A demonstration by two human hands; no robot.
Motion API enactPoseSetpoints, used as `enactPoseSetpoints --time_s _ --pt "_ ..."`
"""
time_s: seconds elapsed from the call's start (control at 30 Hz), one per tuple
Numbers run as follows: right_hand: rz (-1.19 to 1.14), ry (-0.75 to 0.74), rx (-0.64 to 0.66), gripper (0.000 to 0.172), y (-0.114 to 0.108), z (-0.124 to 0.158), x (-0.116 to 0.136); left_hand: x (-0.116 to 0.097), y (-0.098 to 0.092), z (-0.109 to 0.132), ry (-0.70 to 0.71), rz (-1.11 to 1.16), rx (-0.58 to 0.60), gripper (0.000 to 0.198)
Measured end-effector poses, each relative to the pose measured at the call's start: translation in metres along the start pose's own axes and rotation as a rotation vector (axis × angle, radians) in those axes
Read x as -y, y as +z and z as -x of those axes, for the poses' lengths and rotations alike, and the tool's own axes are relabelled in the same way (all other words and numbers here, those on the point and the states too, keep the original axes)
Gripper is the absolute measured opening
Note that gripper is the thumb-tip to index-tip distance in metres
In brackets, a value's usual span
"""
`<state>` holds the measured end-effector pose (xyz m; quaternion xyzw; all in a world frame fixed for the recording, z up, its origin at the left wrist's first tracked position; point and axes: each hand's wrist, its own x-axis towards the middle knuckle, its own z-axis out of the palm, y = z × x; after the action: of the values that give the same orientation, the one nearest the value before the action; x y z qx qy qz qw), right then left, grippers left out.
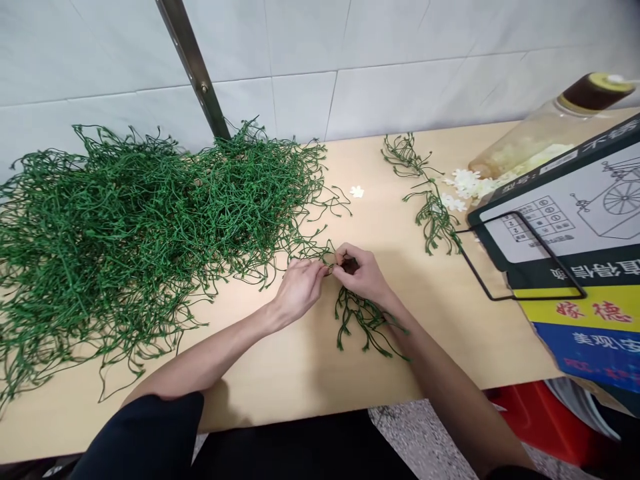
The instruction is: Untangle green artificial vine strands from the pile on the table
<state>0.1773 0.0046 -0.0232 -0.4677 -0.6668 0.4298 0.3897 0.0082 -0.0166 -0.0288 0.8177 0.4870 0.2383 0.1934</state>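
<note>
Near the centre of the frame, the left hand [299, 288] and right hand [363, 272] met over the table [280, 373], fingers pinched together on a green sprig [364, 319]. Its stems trailed down and right beneath the right wrist, while the big green pile [125, 227] lay left, nearer the left hand.

Pinching thin, matt green plastic stems [367, 320] between fingertips [334, 265]; resting on smooth, pale wooden tabletop [300, 360] under fingers; lying right of fingers, glossy printed cardboard box [575, 253].
</note>
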Motion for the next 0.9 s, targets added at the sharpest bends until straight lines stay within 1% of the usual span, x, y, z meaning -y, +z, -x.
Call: enactPoseSetpoints --time_s 0.17,0.33,0.5,0.63,0.8,0.9 --pt "0.032 -0.026 -0.027 0.014 0.0009 -0.0006 0.0024 0.001 0.0015 -0.0004 0.032 0.005 0.02 0.027" --pt "0.052 -0.057 -0.073 0.015 0.0021 -0.0004 0.0034 0.0018 0.0024 -0.0017 0.026 0.016 0.033 0.028" --pt "0.08 -0.048 -0.119 0.018 0.0034 0.0011 0.002 0.0011 0.0036 -0.0036 0.038 0.016 0.04 0.029" --pt "0.123 -0.081 -0.154 0.019 0.0043 0.0027 -0.0009 0.0016 0.0048 -0.0047 0.043 0.006 0.026 0.028" --pt "0.181 -0.151 -0.224 0.023 0.0065 0.0049 -0.0019 0.002 0.0062 -0.0054 0.048 0.064 -0.007 0.025" --pt "0.14 -0.117 -0.247 0.021 0.0055 0.0042 -0.0025 0.0005 0.0057 -0.0064 0.001 0.112 -0.019 0.025"
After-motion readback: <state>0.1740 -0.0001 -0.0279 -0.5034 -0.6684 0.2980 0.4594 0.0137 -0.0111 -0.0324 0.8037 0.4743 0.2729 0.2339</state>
